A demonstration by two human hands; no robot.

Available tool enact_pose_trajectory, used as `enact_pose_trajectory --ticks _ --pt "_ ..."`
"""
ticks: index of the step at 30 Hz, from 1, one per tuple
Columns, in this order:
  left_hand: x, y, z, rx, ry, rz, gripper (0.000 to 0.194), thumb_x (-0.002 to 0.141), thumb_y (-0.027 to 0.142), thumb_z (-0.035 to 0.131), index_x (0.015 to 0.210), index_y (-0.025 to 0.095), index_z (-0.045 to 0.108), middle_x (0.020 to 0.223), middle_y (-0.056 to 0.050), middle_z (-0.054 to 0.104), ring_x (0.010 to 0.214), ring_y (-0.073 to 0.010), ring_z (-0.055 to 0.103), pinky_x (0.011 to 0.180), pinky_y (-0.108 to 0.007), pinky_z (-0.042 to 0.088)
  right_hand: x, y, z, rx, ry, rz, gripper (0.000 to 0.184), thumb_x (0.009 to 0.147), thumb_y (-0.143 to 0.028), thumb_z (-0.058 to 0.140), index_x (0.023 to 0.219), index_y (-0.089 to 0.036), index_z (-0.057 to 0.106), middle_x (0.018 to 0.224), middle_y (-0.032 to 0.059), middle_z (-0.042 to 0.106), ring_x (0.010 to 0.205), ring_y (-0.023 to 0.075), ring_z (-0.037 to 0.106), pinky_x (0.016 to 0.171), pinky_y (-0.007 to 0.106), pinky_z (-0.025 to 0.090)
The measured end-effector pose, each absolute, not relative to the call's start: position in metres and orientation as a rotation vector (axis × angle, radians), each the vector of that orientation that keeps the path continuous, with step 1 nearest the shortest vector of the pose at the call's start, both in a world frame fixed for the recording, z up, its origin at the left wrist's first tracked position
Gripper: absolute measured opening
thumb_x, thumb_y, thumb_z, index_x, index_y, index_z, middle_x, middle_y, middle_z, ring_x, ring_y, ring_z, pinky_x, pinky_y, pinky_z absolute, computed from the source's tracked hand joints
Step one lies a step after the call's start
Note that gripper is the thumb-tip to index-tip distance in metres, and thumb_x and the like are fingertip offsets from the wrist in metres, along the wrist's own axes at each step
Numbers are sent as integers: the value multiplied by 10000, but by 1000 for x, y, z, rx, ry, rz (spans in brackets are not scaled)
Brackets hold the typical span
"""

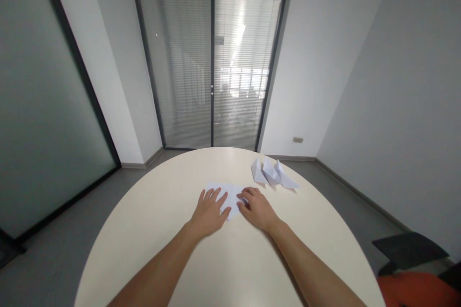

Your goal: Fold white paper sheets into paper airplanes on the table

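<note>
A white sheet of folded paper (232, 197) lies on the pale table between my hands, pointed at its near end. My left hand (212, 211) rests flat on its left part, fingers spread and holding nothing. At the right edge of the sheet, my right hand (258, 208) has its fingers bent and its thumb close to the forefinger, closed on the paper's edge. Both hands partly cover the sheet, so its outline is not fully visible. Beyond my right hand, several folded paper pieces (272, 173) with upright points stand side by side.
The round table (151, 244) curves away on both sides. At the lower right are a chair's red seat (418, 290) and a black armrest (410, 250). Glass doors with blinds (176, 72) stand past the far edge, and a frosted panel (39, 105) is at left.
</note>
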State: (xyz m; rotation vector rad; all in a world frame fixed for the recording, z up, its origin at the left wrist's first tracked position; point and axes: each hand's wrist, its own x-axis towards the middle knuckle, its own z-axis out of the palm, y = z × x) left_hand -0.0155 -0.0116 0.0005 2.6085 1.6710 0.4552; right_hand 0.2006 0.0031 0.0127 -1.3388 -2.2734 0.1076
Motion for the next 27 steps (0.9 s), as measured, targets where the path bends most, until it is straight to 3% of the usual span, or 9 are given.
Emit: enact_pose_trajectory --ticks 4,8,13,17,23,27 --pt "-16 -9 -2 2640 1639 459 588 979 527 407 1460 195 463 1536 -147 414 1424 -327 353 1190 -523 214 201 7 8 -1339 -2268 81 335 861 -276 616 1159 -147 698 1346 172 589 1289 288 497 1111 429 356" --pt "-16 -8 -3 2624 1553 409 596 1001 508 369 1486 165 414 1572 -133 357 1467 -290 293 1201 -481 227 202 11 4 -1359 -2256 80 329 862 -304 616 1149 -168 705 1384 159 575 1328 288 474 1139 446 326" --pt "-18 -8 0 2651 1503 433 556 987 486 420 1464 204 457 1561 -98 387 1455 -300 317 1192 -490 260 203 16 1 -1408 -2228 91 286 902 -318 555 1120 -206 702 1343 120 609 1299 265 501 1131 440 331" --pt "-19 -11 3 2654 1481 461 558 946 512 483 1427 231 510 1540 -93 424 1442 -319 336 1182 -498 279 203 16 -1 -1557 -2209 97 449 902 -376 549 1305 -185 602 1424 144 548 1347 305 455 1136 487 308" --pt "-18 -16 6 2566 1481 332 716 937 607 431 1536 226 334 1622 -70 237 1492 -390 151 1194 -580 192 202 15 2 -1587 -2219 115 553 891 -381 544 1401 -167 512 1432 146 536 1341 311 451 1136 492 297" --pt "-18 -15 5 2579 1449 282 625 987 558 339 1542 272 309 1631 -46 210 1499 -363 145 1189 -590 185 202 17 2 -1538 -2196 83 582 870 -361 567 1403 -139 501 1375 153 570 1283 293 494 1120 452 325"
